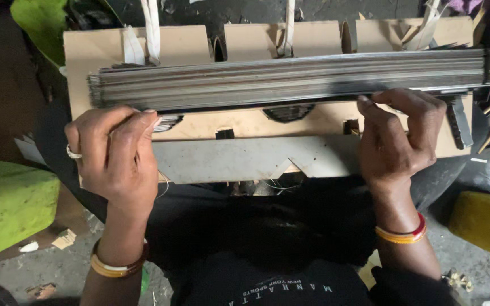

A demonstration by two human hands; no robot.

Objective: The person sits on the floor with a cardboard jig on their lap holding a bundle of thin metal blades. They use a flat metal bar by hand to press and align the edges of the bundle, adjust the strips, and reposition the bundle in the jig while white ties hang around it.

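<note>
Both your left hand [117, 150] and right hand [401, 136] have fingers curled, pinching the long stack of grey strips [290, 79] on the cardboard frame [250, 42].

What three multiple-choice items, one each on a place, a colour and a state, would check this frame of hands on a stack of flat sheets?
1. Where does the green block lie?
A. at the frame's left edge
B. on top of the stack
C. between the hands

2. What colour is the grey-edged stack's backing board?
A. blue
B. light brown
C. white

3. How do the left hand and right hand stand?
A. both lifted clear
B. one holds a tool
C. both rest at the stack's near edge

Answers: 1 A, it sits low on the left, apart from the stack. 2 B, the cardboard behind shows tan. 3 C, fingers of each hand meet the stack's lower edge, one near each end.
</note>
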